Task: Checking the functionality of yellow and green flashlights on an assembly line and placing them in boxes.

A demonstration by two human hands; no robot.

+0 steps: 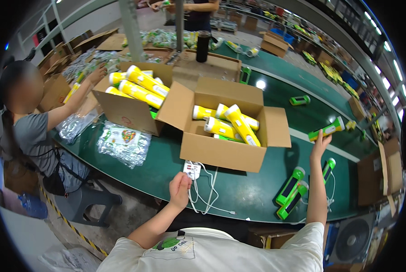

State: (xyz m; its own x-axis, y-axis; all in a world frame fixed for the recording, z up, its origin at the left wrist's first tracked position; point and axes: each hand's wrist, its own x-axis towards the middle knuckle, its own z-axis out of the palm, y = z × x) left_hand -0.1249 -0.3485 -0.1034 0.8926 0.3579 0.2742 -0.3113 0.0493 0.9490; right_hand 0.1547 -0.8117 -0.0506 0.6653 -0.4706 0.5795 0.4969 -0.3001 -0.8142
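Observation:
My right hand is closed round a green and yellow flashlight, held up at the right over the table. My left hand is curled shut beside a white power strip at the table's near edge; what its fingers hold, if anything, is hidden. White cables trail from the strip. Below my right hand lie green flashlights with dark panels, one beside another. A further green flashlight rests by my forearm with a white cable near it. An open cardboard box holds several yellow flashlights.
Another carton with yellow flashlights stands left of the box. Clear plastic bags lie in front of it. At the left a seated person reaches over the table. A green flashlight lies on the green belt, and a black bottle stands behind.

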